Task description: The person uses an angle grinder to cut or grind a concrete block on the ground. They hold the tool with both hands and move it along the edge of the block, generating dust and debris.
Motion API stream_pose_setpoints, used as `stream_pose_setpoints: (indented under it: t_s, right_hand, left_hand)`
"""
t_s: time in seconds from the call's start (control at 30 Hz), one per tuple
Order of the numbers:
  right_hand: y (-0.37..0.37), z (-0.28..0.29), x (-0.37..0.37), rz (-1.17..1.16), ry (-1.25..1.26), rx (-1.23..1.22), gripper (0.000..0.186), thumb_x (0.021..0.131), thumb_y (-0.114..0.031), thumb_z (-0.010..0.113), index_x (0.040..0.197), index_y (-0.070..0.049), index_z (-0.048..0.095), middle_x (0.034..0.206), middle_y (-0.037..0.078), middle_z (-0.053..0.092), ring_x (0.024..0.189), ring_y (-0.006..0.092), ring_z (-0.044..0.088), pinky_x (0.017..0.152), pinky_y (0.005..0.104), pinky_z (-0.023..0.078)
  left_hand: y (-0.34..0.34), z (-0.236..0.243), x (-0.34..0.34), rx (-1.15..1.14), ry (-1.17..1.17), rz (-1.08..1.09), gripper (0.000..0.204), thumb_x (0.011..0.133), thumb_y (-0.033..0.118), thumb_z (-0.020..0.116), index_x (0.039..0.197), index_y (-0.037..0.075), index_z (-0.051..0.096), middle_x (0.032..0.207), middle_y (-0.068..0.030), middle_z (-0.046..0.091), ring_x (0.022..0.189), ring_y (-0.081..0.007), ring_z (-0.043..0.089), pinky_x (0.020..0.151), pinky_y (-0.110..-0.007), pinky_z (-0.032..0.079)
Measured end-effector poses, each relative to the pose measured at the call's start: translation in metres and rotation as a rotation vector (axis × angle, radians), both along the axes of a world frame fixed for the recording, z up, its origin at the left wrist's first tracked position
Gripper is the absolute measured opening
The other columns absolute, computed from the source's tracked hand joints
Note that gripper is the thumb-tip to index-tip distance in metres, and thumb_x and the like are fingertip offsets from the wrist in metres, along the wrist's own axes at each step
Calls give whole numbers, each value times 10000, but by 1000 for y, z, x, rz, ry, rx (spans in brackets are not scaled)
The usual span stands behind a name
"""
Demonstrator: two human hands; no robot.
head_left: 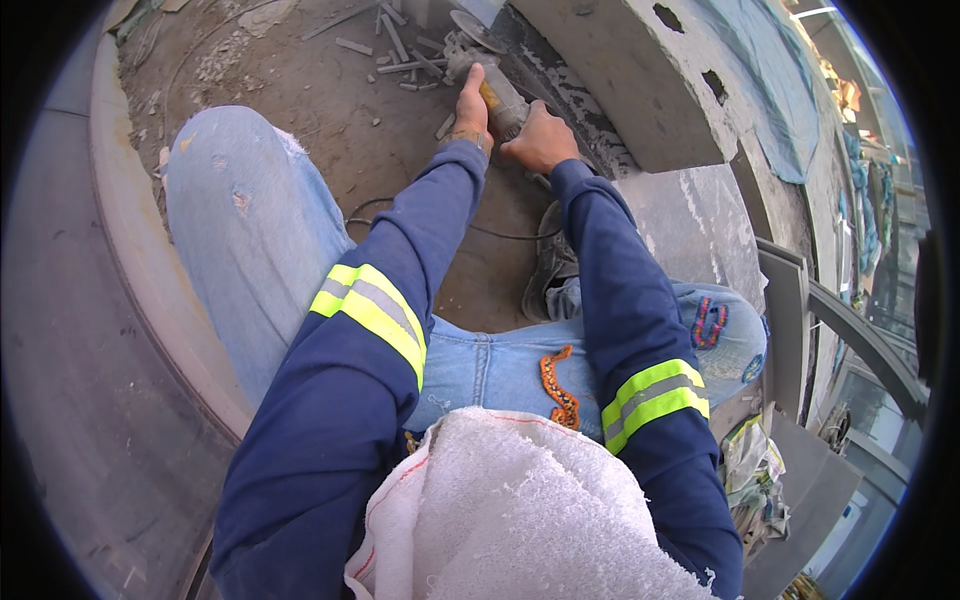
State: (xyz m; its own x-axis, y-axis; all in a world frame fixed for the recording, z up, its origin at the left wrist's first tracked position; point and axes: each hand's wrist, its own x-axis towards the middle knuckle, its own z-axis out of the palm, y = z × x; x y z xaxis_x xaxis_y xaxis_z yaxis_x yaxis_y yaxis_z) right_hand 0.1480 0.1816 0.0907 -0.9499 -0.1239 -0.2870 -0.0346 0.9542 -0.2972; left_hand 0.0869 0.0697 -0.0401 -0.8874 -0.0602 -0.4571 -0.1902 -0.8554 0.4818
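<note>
Both my arms stretch forward to an angle grinder (508, 101), a dusty grey body with a yellow patch. My left hand (471, 108) wraps the left side of its body, thumb pointing forward. The rear end sits in the closed fingers of my right hand (545, 139). At the far end, the round disc (478, 32) lies close to the edge of a dark stone strip (545, 62). I cannot tell whether the disc touches it. A dark cable (500, 235) loops over the ground below my wrists.
Broken stone strips (395, 35) and rubble lie on the dusty ground left of the disc. A thick concrete block (625, 75) rises on the right, with a grey slab (690, 215) nearer me. A curved ledge (130, 250) runs along the left. A white towel (530, 510) hangs in front of me.
</note>
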Motion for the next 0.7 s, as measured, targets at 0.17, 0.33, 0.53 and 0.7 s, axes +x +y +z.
stream_pose_setpoints:
  t_s: [0.17,0.33,0.53,0.7]
  right_hand:
    - [-3,-3,-5,-7,-9,6,792,668,-338,840,1272,73,534,1101,318,708,1068,439,699,952,461,551]
    - [-4,-6,-9,-8,0,5,769,666,-329,851,1243,73,540,1098,321,707,1073,445,696,954,464,548]
    - [-10,-2,-13,-13,-9,7,767,656,-329,853,1225,78,540,1101,323,705,1076,447,694,954,461,549]
    - [-12,-3,-16,-10,7,0,767,653,-331,850,1220,82,539,1107,324,703,1071,449,695,953,457,550]
  left_hand:
    - [-2,-6,-5,22,-6,-9,601,976,608,569,1188,49,632,1070,-179,712,962,-391,702,918,-539,556]
    - [-1,-6,-8,30,6,10,589,978,602,573,1178,52,637,1043,-180,716,934,-389,707,901,-534,564]
    - [-5,-11,-14,15,3,15,575,981,594,575,1161,52,638,1025,-180,717,917,-385,708,882,-529,571]
    - [-6,-12,-19,20,-16,21,568,989,586,566,1163,51,638,1028,-184,718,909,-378,709,875,-523,574]
